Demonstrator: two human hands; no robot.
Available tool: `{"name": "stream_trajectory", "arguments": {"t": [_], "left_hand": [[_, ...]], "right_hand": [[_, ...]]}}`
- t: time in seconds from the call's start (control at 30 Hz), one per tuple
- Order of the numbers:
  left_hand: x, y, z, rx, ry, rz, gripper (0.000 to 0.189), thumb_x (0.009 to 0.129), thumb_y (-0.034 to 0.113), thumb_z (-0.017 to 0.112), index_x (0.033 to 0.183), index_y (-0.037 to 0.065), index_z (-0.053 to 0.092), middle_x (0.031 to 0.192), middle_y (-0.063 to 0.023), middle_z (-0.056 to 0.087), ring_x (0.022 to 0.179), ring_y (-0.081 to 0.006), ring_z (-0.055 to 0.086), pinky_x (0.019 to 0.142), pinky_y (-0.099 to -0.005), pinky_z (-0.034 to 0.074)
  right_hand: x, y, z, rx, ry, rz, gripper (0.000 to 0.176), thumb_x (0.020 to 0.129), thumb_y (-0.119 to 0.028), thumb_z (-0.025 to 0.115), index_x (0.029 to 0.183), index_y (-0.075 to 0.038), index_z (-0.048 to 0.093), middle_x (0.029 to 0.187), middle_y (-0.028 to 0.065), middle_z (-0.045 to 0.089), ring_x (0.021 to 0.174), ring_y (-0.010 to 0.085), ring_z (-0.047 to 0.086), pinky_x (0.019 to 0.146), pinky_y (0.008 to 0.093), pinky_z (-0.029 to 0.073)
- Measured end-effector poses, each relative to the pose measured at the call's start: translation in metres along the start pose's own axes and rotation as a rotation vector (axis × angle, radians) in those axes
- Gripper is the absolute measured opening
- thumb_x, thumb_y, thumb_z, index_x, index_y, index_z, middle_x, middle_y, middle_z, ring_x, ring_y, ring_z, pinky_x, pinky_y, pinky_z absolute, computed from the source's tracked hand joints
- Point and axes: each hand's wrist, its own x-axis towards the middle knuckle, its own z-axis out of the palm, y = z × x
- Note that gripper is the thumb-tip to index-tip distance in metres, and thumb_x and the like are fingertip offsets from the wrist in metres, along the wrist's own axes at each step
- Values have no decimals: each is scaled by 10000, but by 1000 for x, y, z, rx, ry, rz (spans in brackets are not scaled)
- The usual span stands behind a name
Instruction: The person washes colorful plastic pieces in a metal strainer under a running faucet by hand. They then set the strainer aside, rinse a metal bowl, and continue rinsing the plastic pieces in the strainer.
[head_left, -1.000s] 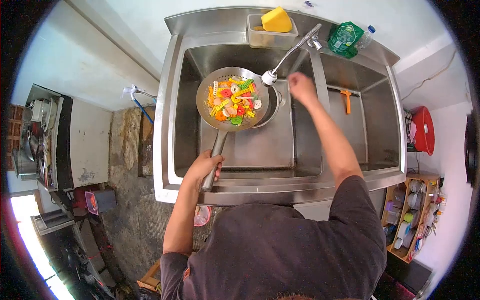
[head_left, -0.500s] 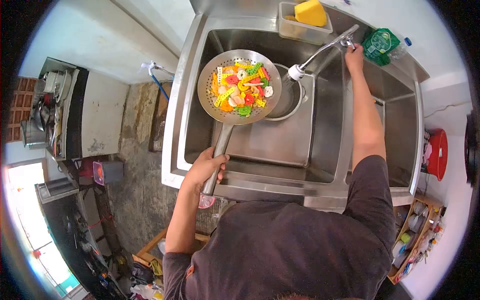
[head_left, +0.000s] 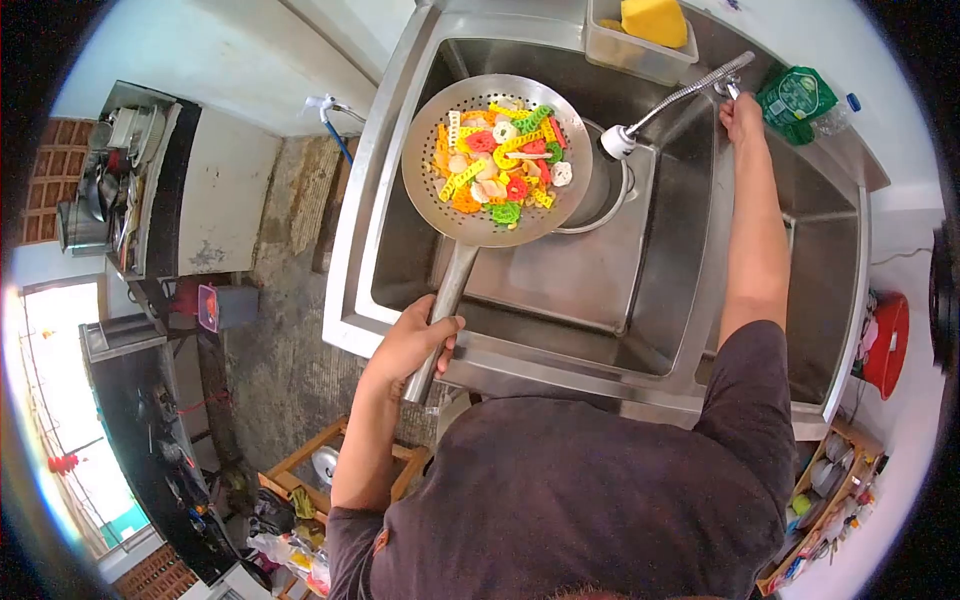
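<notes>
My left hand (head_left: pixel 412 345) is wrapped around the metal handle of a large perforated strainer ladle (head_left: pixel 430 205), held level over the left sink basin. In its bowl lies a heap of colourful crackers (head_left: pixel 490 165), yellow, orange, red, green and white. Under the bowl's right side a round metal pot (head_left: pixel 608 205) stands in the basin, partly covered by the ladle. My right hand (head_left: pixel 741 118) is stretched out to the faucet lever (head_left: pixel 733 88), fingers closed on it. The flexible faucet (head_left: pixel 680 98) ends in a white nozzle (head_left: pixel 617 142) near the bowl's right rim.
The steel double sink (head_left: pixel 690 290) has a second basin to the right. A plastic tub (head_left: pixel 640 55) with a yellow sponge (head_left: pixel 655 22) sits at the back. A green pouch (head_left: pixel 797 97) and a clear bottle (head_left: pixel 838 118) stand behind the faucet. A red basin (head_left: pixel 885 345) hangs at right.
The view has tilted slightly. Pale water streaks under the nozzle before no longer show. My left hand still holds the ladle, and my right hand stays at the faucet lever.
</notes>
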Motion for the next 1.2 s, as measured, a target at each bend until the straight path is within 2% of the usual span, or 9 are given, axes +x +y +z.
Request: {"name": "stream_trajectory", "arguments": {"t": [0.13,0.27,0.37,0.4,0.53,0.73,0.93,1.0,1.2], "left_hand": [[-16,4,0,-8,-13,12,218,920,149,650,1013,23,498,696,-25,537,448,-106,497,410,-260,396],[-24,-2,-2,-10,-18,47,211,926,133,644,1008,14,491,687,-30,545,451,-106,498,415,-258,392],[-35,-2,4,-5,5,66,211,919,135,648,1023,9,515,673,-20,544,445,-105,496,400,-267,394],[-39,-1,7,0,27,56,209,916,136,649,1022,13,517,673,-20,543,443,-106,496,389,-269,393],[-47,-9,12,2,45,96,208,911,154,651,992,29,506,673,-25,541,439,-112,497,366,-273,390],[-49,-15,19,-8,39,153,199,905,157,653,955,35,504,677,-27,547,439,-111,494,402,-257,394],[-61,-16,29,-13,66,146,202,909,174,651,967,37,514,680,-21,547,436,-103,487,404,-255,390],[-56,-15,29,-14,66,150,206,909,177,651,970,36,515,681,-20,545,436,-101,485,402,-256,390],[-56,-21,24,-9,48,188,210,909,185,645,969,31,515,678,-20,541,443,-100,490,392,-262,401]], "right_hand": [[-53,1,3,169,-45,-2,287,1036,-299,450,1058,-16,495,788,110,570,611,194,581,416,268,367],[-119,37,1,-202,-38,-117,330,995,-353,501,1010,-42,611,820,108,627,632,198,625,440,269,421],[-149,91,-3,-672,-314,29,367,949,-327,547,1068,11,625,917,103,678,745,213,702,509,324,530],[-114,139,-1,-1098,-632,85,349,944,-281,553,1103,24,609,978,154,675,764,279,707,571,400,596],[-185,195,26,-905,-360,357,462,896,-277,661,1192,63,562,1100,228,641,886,385,685,628,490,625],[-117,352,23,-359,-118,336,496,850,-143,677,1279,39,510,1110,185,635,981,357,649,649,491,624],[-147,337,5,-437,-93,145,502,780,-66,594,1274,7,548,1123,204,668,927,374,691,716,504,611],[-147,328,0,-819,-4,-166,455,770,-99,575,1210,11,620,1092,243,691,961,370,701,677,460,601],[-178,226,3,-905,-84,-136,401,777,-186,587,1109,18,683,1068,275,694,1046,427,664,951,454,506]]}}
